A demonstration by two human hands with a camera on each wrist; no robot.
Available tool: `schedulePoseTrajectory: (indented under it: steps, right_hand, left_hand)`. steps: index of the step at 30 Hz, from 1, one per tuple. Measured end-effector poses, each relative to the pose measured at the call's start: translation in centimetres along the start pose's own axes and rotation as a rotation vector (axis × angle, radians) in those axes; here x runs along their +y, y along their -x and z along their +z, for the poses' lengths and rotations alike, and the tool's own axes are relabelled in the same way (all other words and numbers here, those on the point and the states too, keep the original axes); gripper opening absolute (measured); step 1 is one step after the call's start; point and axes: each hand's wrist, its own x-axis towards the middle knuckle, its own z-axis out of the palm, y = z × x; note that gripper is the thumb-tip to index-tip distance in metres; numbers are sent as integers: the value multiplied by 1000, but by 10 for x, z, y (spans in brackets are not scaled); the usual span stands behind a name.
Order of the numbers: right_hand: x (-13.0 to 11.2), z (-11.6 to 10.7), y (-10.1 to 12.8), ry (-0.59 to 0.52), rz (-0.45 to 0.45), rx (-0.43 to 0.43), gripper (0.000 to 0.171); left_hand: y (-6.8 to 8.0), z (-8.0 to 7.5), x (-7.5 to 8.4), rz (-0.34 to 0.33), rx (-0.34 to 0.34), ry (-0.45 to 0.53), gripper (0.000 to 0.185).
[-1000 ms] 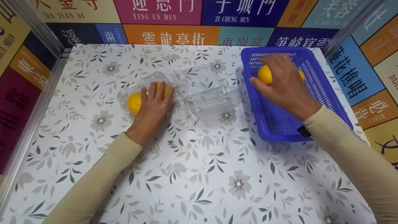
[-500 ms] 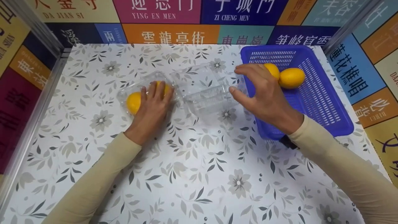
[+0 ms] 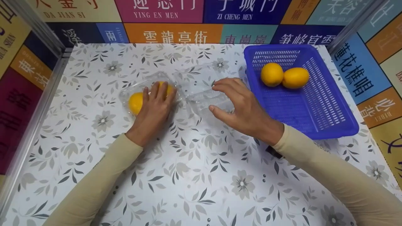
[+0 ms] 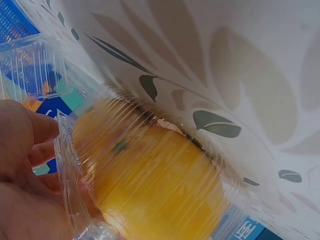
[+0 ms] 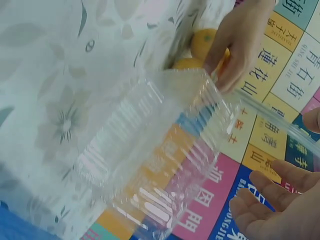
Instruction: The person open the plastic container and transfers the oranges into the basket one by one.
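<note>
My left hand (image 3: 154, 106) rests with its fingers extended over the oranges in a clear plastic clamshell box (image 3: 158, 74). One orange (image 3: 135, 103) shows at the left of that hand; another (image 3: 170, 90) is partly covered by the fingers. The left wrist view shows an orange (image 4: 155, 185) through the ribbed plastic wall. The box's clear lid (image 3: 201, 99) lies folded back to the right. Above the lid's right part hovers my right hand (image 3: 246, 110), fingers and thumb spread apart, holding nothing. The right wrist view shows this lid (image 5: 150, 150) beside the fingers.
A blue plastic basket (image 3: 348, 110) stands at the right of the table, with two oranges, one round (image 3: 272, 74) and one more oval (image 3: 296, 78), touching near its far end. Floral-patterned covering lies on the table (image 3: 201, 175). Colourful lettered panels (image 3: 169, 33) enclose the back and sides.
My right hand has left the basket, letting go of an orange there, and has moved left to above the lid. My left hand stays on the oranges in the box.
</note>
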Motion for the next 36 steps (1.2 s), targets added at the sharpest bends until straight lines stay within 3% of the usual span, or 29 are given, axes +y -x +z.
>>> schedulePoseTrajectory:
  steps: [7, 13, 18, 23, 28, 32, 36]
  right_hand:
    - [-6, 10, 3, -23, 16, -16, 42]
    - [-13, 19, 6, -56, 24, -26, 41]
    - [-19, 28, 11, -115, 73, -67, 40]
    - [-26, 37, 16, -182, 103, -66, 35]
    - [-34, 44, 22, -181, 50, -32, 31]
    - [-38, 54, 29, -251, 63, -91, 29]
    - [-36, 67, 33, -339, 168, -198, 26]
  left_hand:
    - [4, -2, 0, 4, 2, 25, 49]
    - [7, -5, 1, 5, -36, 49, 51]
    - [11, -7, 1, 8, -43, 86, 51]
    - [16, -7, 1, 50, -21, 108, 52]
    - [19, -7, -1, 92, -7, 138, 51]
    - [22, -8, -3, 118, -1, 151, 52]
    - [23, -8, -5, 133, 13, 179, 51]
